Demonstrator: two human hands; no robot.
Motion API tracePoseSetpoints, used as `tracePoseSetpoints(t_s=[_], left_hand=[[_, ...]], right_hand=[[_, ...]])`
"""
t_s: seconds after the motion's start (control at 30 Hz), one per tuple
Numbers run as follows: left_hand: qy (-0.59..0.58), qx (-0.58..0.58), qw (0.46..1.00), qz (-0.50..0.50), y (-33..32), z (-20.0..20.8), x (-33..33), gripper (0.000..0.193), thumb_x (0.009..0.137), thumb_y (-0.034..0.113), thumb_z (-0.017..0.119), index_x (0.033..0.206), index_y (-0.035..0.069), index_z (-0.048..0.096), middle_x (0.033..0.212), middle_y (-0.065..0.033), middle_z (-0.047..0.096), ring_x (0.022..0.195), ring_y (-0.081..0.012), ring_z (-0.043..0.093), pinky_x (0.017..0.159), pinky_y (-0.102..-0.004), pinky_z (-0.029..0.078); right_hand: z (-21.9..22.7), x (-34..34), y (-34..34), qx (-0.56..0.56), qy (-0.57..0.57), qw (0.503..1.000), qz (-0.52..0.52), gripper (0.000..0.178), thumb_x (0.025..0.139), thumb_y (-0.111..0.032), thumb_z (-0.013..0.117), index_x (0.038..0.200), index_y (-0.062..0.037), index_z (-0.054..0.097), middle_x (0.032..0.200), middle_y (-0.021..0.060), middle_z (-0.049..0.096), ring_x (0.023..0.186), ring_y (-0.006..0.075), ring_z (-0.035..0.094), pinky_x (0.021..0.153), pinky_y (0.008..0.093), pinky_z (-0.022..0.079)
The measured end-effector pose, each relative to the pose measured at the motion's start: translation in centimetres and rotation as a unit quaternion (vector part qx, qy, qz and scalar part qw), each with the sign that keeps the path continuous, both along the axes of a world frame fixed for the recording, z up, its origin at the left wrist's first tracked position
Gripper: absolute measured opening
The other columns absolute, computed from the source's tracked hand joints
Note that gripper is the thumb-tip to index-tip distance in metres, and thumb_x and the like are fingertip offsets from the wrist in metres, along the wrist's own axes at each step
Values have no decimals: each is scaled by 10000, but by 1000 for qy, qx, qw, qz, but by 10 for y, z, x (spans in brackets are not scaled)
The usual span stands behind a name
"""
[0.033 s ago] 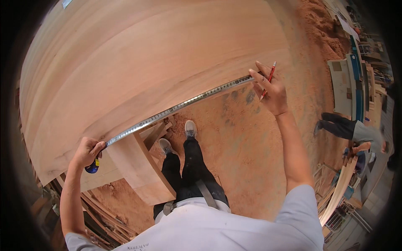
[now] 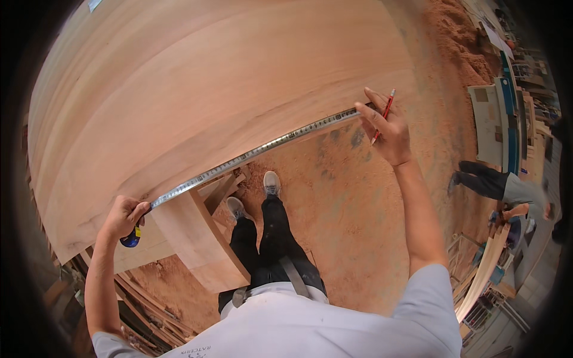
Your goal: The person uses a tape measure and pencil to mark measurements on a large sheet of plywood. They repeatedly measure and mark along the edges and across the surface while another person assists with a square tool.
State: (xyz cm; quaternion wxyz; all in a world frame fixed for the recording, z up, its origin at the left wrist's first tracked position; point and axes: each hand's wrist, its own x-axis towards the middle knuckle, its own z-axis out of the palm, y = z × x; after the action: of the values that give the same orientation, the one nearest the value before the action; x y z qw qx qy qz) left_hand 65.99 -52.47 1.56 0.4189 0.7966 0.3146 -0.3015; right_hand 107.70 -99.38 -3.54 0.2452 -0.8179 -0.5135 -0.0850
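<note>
My left hand (image 2: pixel 124 216) clasps a tape measure (image 2: pixel 129 240) at the panel's (image 2: pixel 239 77) near left. My right hand (image 2: pixel 391 136) grips a pencil (image 2: pixel 389 102), perhaps the blade (image 2: pixel 268 145) too.

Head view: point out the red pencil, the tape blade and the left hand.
Red pencil (image 2: pixel 389 104): head view, upper shaft.
Tape blade (image 2: pixel 261 148): head view, middle of its marked face.
Left hand (image 2: pixel 125 216): head view, middle of the hand.

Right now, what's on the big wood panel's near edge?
Tape measure stretched along it, left hand at one end, right hand with a red pencil at the other. Wood panel directly beneath the tape is covered; any marks there can't be seen.
</note>
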Motion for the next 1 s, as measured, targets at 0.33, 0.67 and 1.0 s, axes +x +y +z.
tracePoseSetpoints(t_s=[0.33,0.67,1.0], left_hand=[[43,50,998,-20,-11,11,21,439,1035,246,619,701,-36,649,514,-62,570,473,-108,522,482,-306,444],[43,24,998,47,-3,2,11,494,1052,270,600,667,-36,644,521,-42,581,480,-104,539,481,-292,439],[79,-4,996,49,4,-1,19,521,1053,288,602,647,-36,634,536,-50,603,480,-119,593,477,-286,473]], right_hand=[[6,10,7,-17,-54,997,59,283,748,-60,757,1014,-156,763,1158,82,744,1125,284,695,979,434,546],[-3,9,6,-12,-71,996,50,249,736,-87,771,980,-128,748,1151,80,738,1118,279,692,994,470,534],[-7,13,4,3,-60,996,65,258,723,-90,785,975,-117,743,1137,97,733,1110,302,695,1023,513,522]])
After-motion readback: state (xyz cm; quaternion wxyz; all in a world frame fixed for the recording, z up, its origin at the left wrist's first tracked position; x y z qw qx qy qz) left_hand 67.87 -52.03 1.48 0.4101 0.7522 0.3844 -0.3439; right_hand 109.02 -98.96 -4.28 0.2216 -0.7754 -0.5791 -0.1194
